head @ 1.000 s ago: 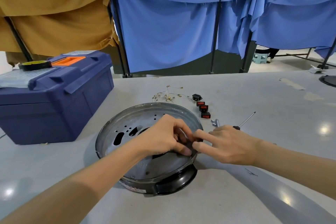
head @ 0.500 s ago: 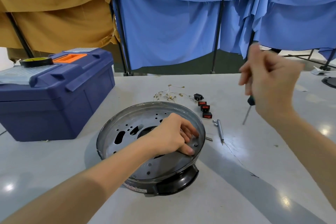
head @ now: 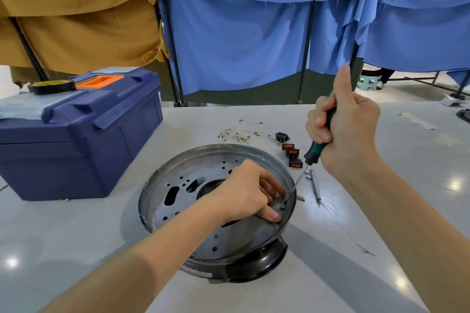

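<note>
Straight down from the head view: grips a screwdriver with a green-and-black handle (head: 314, 152) in the right hand (head: 343, 132), fingers clamped round the handle, thumb pointing up. Slants its thin steel shaft down to a small dark screw (head: 282, 207) near the right rim of a round grey metal plate pierced with holes (head: 178, 201). Rests the left hand (head: 244, 193) on that plate, fingers bent and slightly apart, thumb and fingertips on the metal just beside the screw, gripping nothing. Shows the plate seated on a black plastic base (head: 256, 267), mid-way across the pale grey table (head: 76, 236). Bears a white label on the base's near side, print too small to read. Shows, behind the plate, three black rocker switches with red faces (head: 292, 154), a black socket (head: 282, 137) and a tangle of thin wires (head: 239, 134). Has, at left, a navy plastic toolbox with an orange latch (head: 76, 140), topped by a roll of black tape (head: 52, 86).
</note>
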Demonstrator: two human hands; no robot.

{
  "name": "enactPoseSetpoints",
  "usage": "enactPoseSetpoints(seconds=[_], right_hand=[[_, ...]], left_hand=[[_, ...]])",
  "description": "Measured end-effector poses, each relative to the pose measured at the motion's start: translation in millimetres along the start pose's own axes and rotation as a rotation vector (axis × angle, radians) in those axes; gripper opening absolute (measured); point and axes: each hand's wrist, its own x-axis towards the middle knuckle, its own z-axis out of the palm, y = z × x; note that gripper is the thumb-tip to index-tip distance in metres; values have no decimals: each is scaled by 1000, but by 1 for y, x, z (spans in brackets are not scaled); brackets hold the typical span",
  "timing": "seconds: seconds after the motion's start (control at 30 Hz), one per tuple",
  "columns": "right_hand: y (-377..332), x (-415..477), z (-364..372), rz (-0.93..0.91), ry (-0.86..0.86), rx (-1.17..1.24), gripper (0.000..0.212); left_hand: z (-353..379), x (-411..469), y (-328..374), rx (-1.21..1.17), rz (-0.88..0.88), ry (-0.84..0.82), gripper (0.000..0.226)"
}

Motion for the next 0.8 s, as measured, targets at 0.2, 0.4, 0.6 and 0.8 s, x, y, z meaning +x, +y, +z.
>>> enactPoseSetpoints(seconds=[0.2,0.4,0.6,0.8], right_hand=[[3,0,0,3,-25,-6,64],[8,-2,1,-1,-26,-22,64],[8,-1,0,0,-29,-16,63],[8,-5,4,1,-77,-54,63]], left_hand=[[0,-1,1,-3,7,1,42],[1,-1,0,-3,14,7,42],[1,0,-1,-10,19,10,43],[2,0,-1,-16,17,16,42]])
